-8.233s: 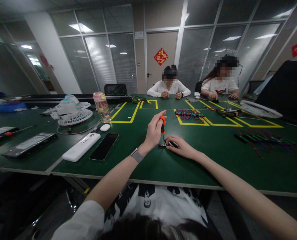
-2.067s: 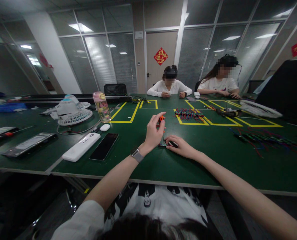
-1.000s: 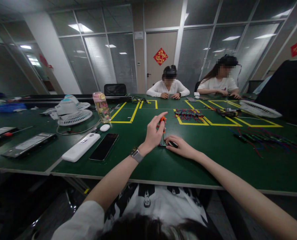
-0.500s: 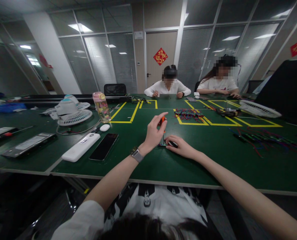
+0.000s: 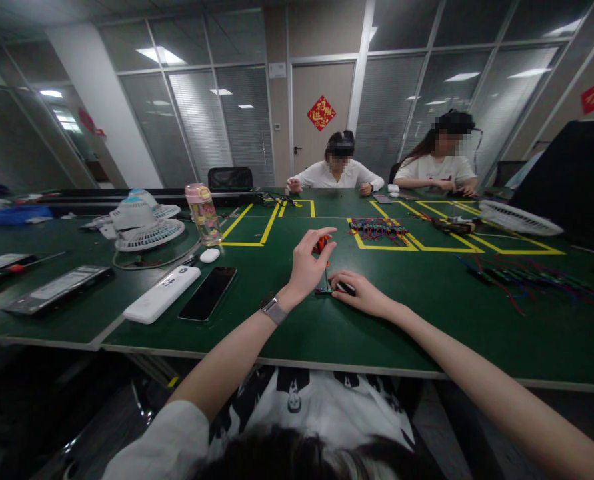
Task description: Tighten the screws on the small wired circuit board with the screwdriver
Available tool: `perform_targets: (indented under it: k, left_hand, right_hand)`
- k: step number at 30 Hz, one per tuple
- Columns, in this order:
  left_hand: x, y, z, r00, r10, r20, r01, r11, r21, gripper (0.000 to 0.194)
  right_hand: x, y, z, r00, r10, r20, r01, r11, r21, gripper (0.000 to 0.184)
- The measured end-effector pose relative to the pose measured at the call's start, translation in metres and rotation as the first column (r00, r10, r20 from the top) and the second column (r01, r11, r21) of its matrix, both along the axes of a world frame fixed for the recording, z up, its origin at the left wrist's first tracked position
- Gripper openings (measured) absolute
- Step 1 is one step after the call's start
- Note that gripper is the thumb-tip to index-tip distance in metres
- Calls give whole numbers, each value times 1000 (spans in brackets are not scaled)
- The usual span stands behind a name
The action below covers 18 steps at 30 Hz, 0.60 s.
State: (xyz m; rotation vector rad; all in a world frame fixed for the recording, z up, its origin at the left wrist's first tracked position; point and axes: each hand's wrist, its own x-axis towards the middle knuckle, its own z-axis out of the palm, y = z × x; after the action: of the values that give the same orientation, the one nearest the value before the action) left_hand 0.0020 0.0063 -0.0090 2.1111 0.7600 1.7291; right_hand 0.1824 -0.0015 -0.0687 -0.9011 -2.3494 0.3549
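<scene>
My left hand [image 5: 307, 265] is closed around the orange handle of a small screwdriver [image 5: 321, 244] held upright, its thin shaft pointing down. The tip rests on a small dark part [image 5: 325, 291] lying on the green table [image 5: 287, 333]. Beside it, my right hand [image 5: 364, 294] lies low on the table with its fingertips pinched on that same part, holding it still. A watch is on my left wrist.
To the left lie a black phone [image 5: 208, 293], a white power bank [image 5: 162, 294], a white mouse [image 5: 210, 255], a pink-lidded bottle [image 5: 203, 214] and a white fan [image 5: 145, 224]. Coloured wire bundles [image 5: 378, 230] lie ahead in yellow-taped squares. Two people sit across the table.
My left-hand fingers have shifted around the screwdriver handle, covering more of it. The right hand and the part have stayed put. A person opposite has moved a hand to the left.
</scene>
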Motion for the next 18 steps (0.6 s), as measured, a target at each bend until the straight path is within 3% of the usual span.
perform_targets:
  k: [8, 18]
  left_hand:
    - [-2, -5, 4, 995, -96, -20, 95, 994, -58, 31]
    - [1, -4, 1, 998, -53, -29, 52, 998, -19, 34]
  right_hand:
    - [0, -1, 1, 1000, 8, -8, -8, 1000, -5, 4]
    - [-1, -1, 1, 1000, 5, -9, -5, 1000, -8, 4]
